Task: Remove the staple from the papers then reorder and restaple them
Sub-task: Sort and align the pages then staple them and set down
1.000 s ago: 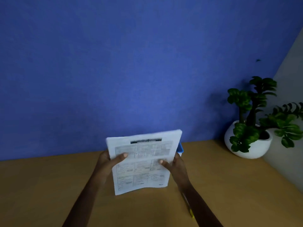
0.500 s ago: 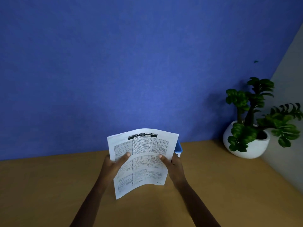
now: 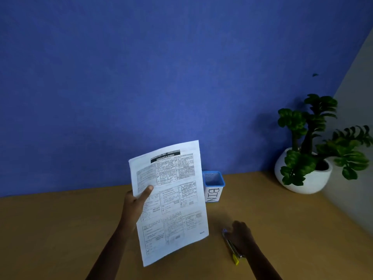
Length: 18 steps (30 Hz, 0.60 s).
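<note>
Left hand grips one sheaf of papers by its left edge, thumb across the print, held up at centre frame above the table. Right hand sits lower right on one yellow-tipped metal tool — clasped or not, I cannot tell. One blue bin just behind the papers — one potted plant far right.

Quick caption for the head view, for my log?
Left hand holds the papers up; right hand is down at a yellow-tipped tool on the table, blue BIN cup behind.
</note>
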Tool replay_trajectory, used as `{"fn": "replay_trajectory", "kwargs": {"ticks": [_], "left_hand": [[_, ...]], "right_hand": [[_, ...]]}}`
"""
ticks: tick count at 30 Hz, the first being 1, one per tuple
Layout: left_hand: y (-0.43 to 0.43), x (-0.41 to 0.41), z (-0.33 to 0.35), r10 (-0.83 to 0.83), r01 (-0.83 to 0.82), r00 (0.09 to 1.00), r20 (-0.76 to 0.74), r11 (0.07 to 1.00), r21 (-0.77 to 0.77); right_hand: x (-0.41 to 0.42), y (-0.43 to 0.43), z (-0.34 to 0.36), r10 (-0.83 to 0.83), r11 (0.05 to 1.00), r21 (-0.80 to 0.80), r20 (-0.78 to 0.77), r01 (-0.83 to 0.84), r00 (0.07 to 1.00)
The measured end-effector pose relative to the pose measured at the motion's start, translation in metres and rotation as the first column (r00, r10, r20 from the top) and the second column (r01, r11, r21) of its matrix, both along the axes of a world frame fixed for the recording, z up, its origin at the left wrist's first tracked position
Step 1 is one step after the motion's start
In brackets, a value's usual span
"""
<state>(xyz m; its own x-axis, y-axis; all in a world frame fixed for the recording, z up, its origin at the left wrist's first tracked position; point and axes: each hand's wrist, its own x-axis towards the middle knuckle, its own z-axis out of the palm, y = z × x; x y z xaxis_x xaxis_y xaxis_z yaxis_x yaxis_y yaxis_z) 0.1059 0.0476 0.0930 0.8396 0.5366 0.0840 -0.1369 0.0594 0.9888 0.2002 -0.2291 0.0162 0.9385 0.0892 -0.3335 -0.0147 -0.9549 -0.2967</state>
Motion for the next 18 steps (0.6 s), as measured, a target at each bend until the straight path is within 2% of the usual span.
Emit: {"fn": "replay_trajectory", "kwargs": {"ticks": [3, 6, 8, 9, 10, 11, 13, 14, 16, 18], "left_hand": [[0.001, 0.001, -0.001, -0.004, 0.005, 1.0, 0.007, 0.999, -0.042], [0.0, 0.0, -0.002, 0.0, 0.001, 1.0, 0.013, 0.997, -0.076], [0.0, 0.0, -0.002, -0.001, 0.003, 1.0, 0.017, 0.997, -0.078], [0.0, -0.001, -0.001, -0.002, 0.003, 1.0, 0.017, 0.997, -0.074], [0.0, -0.001, 0.0, -0.002, 0.003, 1.0, 0.017, 0.998, -0.069], [0.001, -0.002, 0.001, -0.003, 0.004, 1.0, 0.015, 0.998, -0.065], [0.001, -0.003, 0.002, -0.011, 0.012, 1.0, 0.01, 0.998, -0.056], [0.001, -0.003, 0.002, -0.018, 0.018, 1.0, 0.007, 0.998, -0.052], [0.0, -0.003, 0.002, -0.033, 0.033, 0.999, 0.002, 0.998, -0.052], [-0.002, -0.003, 0.003, -0.05, 0.049, 0.999, -0.004, 0.997, -0.054]], "right_hand": [[-0.011, -0.007, -0.011, 0.002, 0.998, -0.063, -0.052, -0.005, 0.999], [-0.015, -0.007, -0.011, -0.019, 1.0, -0.008, -0.044, 0.019, 0.999], [-0.017, -0.007, -0.003, -0.09, 0.986, 0.125, -0.14, 0.107, 0.986], [-0.017, -0.009, -0.001, -0.118, 0.95, 0.259, -0.225, 0.176, 0.967], [-0.019, -0.011, 0.001, -0.151, 0.847, 0.439, -0.34, 0.298, 0.928], [-0.018, -0.014, 0.002, -0.188, 0.649, 0.595, -0.478, 0.474, 0.858], [-0.019, -0.016, 0.004, -0.094, 0.207, 0.678, -0.704, 0.706, 0.704], [-0.02, -0.014, 0.009, -0.019, 0.039, 0.661, -0.749, 0.75, 0.662], [-0.022, -0.007, 0.02, 0.122, -0.188, 0.628, -0.748, 0.755, 0.652], [-0.025, 0.005, 0.03, 0.164, -0.322, 0.62, -0.707, 0.715, 0.688]]}}
